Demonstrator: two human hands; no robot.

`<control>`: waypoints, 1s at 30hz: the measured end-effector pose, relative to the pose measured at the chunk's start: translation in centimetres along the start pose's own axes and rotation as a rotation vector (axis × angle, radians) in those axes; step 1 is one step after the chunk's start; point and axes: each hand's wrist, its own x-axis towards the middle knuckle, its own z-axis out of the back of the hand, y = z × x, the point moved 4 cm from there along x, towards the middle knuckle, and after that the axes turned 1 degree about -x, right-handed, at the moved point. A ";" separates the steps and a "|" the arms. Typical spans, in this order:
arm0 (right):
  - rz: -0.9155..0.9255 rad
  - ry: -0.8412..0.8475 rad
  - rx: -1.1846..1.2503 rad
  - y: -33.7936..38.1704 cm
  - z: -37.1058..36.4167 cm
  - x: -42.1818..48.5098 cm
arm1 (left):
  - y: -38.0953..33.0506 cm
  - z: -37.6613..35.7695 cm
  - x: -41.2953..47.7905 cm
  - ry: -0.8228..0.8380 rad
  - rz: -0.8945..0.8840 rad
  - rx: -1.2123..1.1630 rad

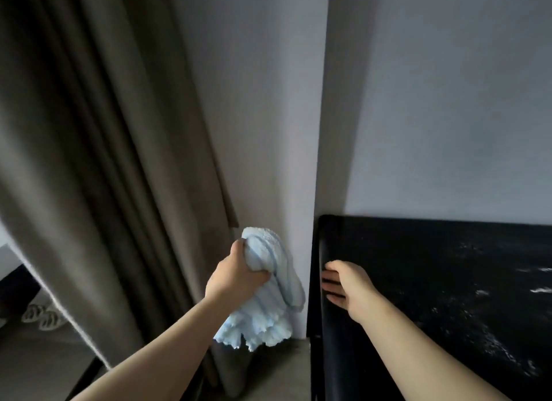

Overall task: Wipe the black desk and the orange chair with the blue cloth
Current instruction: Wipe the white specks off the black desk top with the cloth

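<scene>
left hand [239,276] clenched around the bunched blue cloth [268,299], held in the air just left of the black desk [433,281], loose end hanging | right hand [349,287] fingers loose and spread, resting on the desk at its left edge | pale streaks on the desk top toward its right | grey curtain [89,162] further left of the desk

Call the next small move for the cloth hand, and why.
Probably swing the left hand right and lay the cloth on the desk. The cloth hangs bunched left of the desk; white specks dot the top; the right hand rests at its edge.
</scene>
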 end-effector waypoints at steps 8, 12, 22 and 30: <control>-0.119 -0.192 0.108 1.0 5.8 6.8 | -7.4 -7.9 9.1 -0.052 -0.310 0.131; -0.093 -0.379 0.056 0.5 9.6 9.3 | -12.4 -14.1 13.3 -0.032 -0.593 0.353; -0.133 -0.580 0.083 0.9 14.2 12.5 | -16.1 -24.7 23.4 0.151 -0.692 0.679; -0.104 -0.609 0.021 1.1 14.2 13.3 | -13.1 -26.6 17.1 0.371 -0.868 0.551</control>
